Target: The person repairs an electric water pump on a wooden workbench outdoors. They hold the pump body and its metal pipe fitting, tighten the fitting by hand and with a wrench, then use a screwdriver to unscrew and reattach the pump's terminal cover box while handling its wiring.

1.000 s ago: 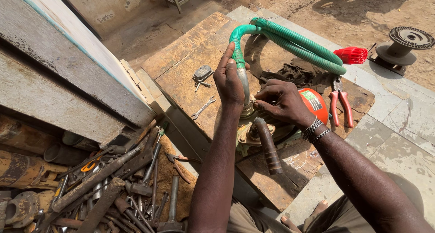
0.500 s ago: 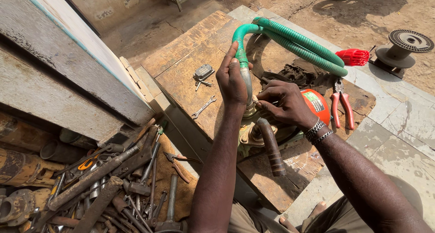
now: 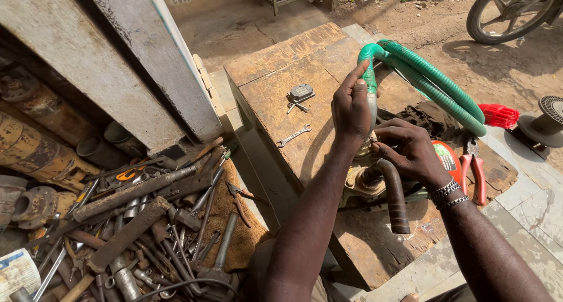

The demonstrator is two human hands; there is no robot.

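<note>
A green ribbed hose point(image 3: 435, 85) loops over a worn wooden workbench point(image 3: 275, 96) and ends on a pale metal pipe standing up from a small pump point(image 3: 366, 184). My left hand point(image 3: 350, 107) wraps around that pipe where the hose meets it. Just below, my right hand point(image 3: 410, 150) has its fingers on the fitting at the pipe's base, above a dark curved outlet pipe point(image 3: 396, 197). A red-orange part of the machine point(image 3: 448, 158) shows behind my right wrist.
A small spanner point(image 3: 293, 136) and a grey metal part point(image 3: 301, 92) lie on the bench. Red-handled pliers point(image 3: 474, 171) rest at the right. Several rusty tools point(image 3: 146, 225) are heaped on the ground at the left. A wheel point(image 3: 516, 11) stands far right.
The view has shifted, so the bench and hands sit further right and higher. Both hands keep their hold at the pipe and fitting; the right fingers have shifted slightly.
</note>
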